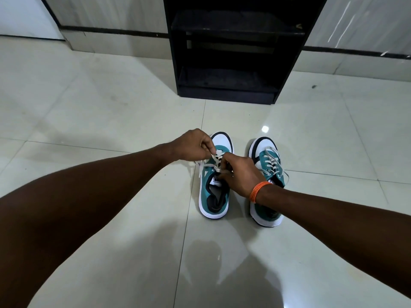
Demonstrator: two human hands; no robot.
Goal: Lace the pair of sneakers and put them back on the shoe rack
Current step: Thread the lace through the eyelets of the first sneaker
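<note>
A black shoe rack (233, 52) stood at the top centre of the frame against the wall, its shelves dark and hard to read, its top cut off by the frame edge. Nothing lay between it and the two sneakers, which sat side by side on the floor (89, 103) at the centre, toes toward the rack. Your left hand (193, 144) had its fingers (210, 150) pinched narrow on the white lace (214, 157) above the left sneaker (214, 192). Your right hand (239, 172) curled over the same shoe's eyelets, fingers closed on the lace, and it hid most of the lacing there. Your right forearm, with an orange band (259, 190) at the wrist, crossed the right sneaker (268, 161) and covered its middle; its laces showed threaded above the arm. The floor was glossy pale tile with thin joints, reflecting a light spot right of centre and your shadow at the bottom. Pale wall panels with a dark skirting ran across the top.
</note>
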